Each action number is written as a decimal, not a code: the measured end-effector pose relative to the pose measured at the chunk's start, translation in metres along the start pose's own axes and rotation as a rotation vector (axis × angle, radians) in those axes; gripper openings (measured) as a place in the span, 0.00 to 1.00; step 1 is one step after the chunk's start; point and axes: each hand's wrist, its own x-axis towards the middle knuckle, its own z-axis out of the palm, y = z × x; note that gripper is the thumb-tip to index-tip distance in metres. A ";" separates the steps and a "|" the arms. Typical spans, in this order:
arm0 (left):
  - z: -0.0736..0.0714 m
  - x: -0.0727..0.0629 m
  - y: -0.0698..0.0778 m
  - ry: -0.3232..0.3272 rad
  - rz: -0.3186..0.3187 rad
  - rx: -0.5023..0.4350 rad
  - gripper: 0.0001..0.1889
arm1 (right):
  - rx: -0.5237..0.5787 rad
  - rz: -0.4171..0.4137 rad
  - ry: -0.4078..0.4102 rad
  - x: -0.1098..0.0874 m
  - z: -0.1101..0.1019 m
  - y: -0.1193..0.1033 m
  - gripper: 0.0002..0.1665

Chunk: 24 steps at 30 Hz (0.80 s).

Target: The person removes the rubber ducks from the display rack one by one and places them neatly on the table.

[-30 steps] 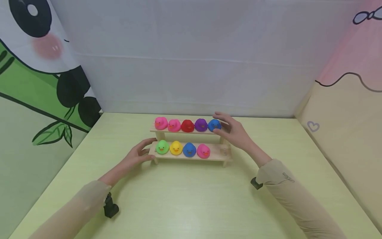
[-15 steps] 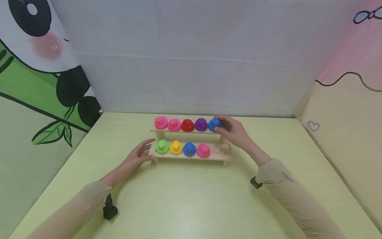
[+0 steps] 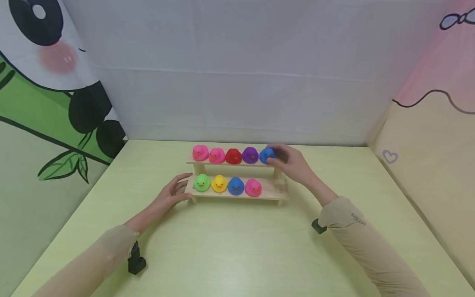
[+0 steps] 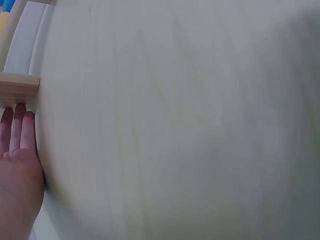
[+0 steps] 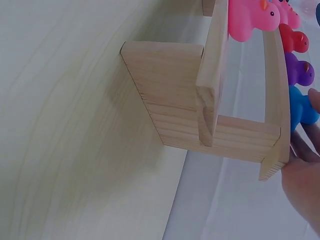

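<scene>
A two-tier wooden rack [image 3: 273, 189] carries several rubber ducks. On its upper tier stand two pink ducks, a red duck [image 3: 233, 156], a purple duck [image 3: 250, 155] and a blue duck [image 3: 266, 154] at the right end. My right hand [image 3: 295, 166] pinches that blue duck between thumb and fingers; in the right wrist view the blue duck [image 5: 298, 107] sits on the shelf. At the rack's left end my left hand [image 3: 170, 194] has its fingers extended, fingertips right at the wood. The left wrist view shows these straight fingers [image 4: 16, 132] beneath a wooden end [image 4: 20, 86].
On the lower tier sit a green duck [image 3: 202, 182], a yellow duck [image 3: 219, 184], a blue duck and a pink duck [image 3: 253, 187], with bare wood at their right. A pale tabletop [image 3: 230, 247] extends around the rack. Behind it rises a white cloth backdrop [image 3: 237, 103]; printed panels flank both sides.
My right fingers, spread around the upper blue duck a second ago, have drawn in on it. The left hand has barely moved, and the ducks stand in the same order.
</scene>
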 end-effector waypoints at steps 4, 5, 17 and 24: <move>0.000 -0.002 0.002 0.002 -0.003 0.000 0.37 | -0.010 0.016 -0.005 -0.001 -0.003 -0.003 0.27; 0.001 -0.002 0.003 0.002 -0.005 -0.002 0.37 | -0.005 0.020 -0.006 -0.001 -0.004 -0.003 0.27; 0.001 -0.004 0.002 0.009 -0.033 -0.015 0.37 | -0.007 0.031 0.035 -0.002 -0.028 0.003 0.26; 0.001 -0.006 0.005 0.011 -0.030 -0.024 0.37 | 0.005 0.031 0.104 -0.005 -0.039 0.012 0.25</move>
